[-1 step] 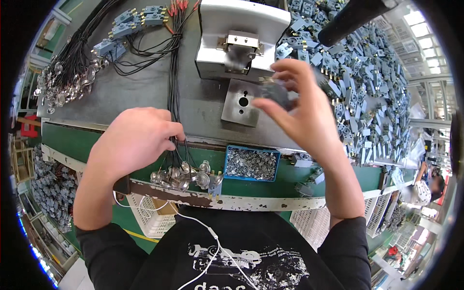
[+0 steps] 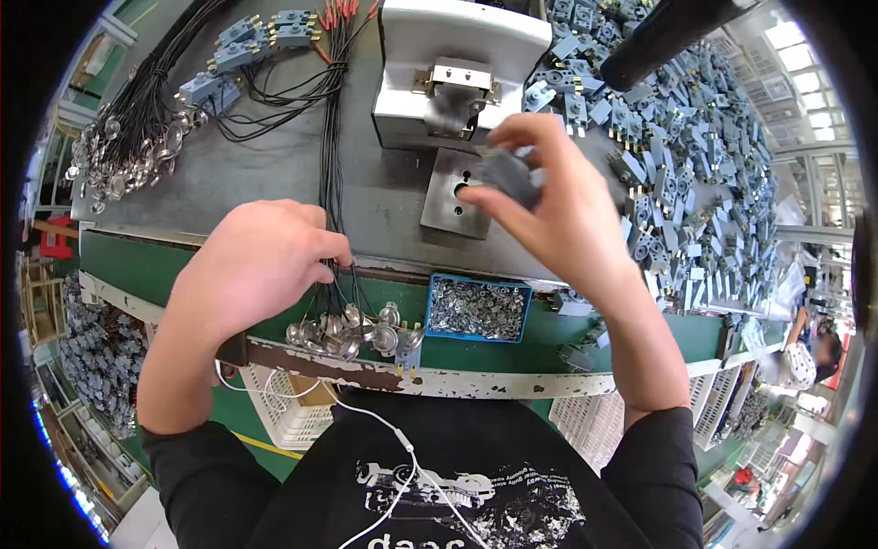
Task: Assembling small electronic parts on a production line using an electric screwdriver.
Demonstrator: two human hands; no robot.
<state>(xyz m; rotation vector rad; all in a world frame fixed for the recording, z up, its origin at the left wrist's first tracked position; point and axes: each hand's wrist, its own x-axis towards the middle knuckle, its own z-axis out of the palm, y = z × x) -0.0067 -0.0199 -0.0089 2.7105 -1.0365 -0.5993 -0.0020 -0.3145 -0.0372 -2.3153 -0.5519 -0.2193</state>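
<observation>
My left hand (image 2: 261, 261) is closed around a bundle of thin black wires (image 2: 331, 165), thumb and fingertips pinching it near the bench's front edge. Below those fingers hang round silvery metal discs (image 2: 343, 334) at the wire ends. In my right hand (image 2: 562, 206) is a grey plastic switch-like block (image 2: 508, 179), smeared by motion, with small brassy tabs. It is held between thumb and fingers over the right side of a square metal plate (image 2: 444, 209) with round holes. Behind the plate stands a white press-like machine (image 2: 402, 114) with a metal clamp (image 2: 457, 96).
Many blue-grey blocks (image 2: 677, 174) are heaped at the right. A blue tray (image 2: 477, 339) of small metal parts sits at the front edge. More wires with discs (image 2: 128, 156) lie at the left, near several blocks (image 2: 242, 50). A black tube (image 2: 663, 46) juts in at top right.
My right hand has shifted slightly left with the grey block, further over the metal plate. The left hand keeps its place on the wires.
</observation>
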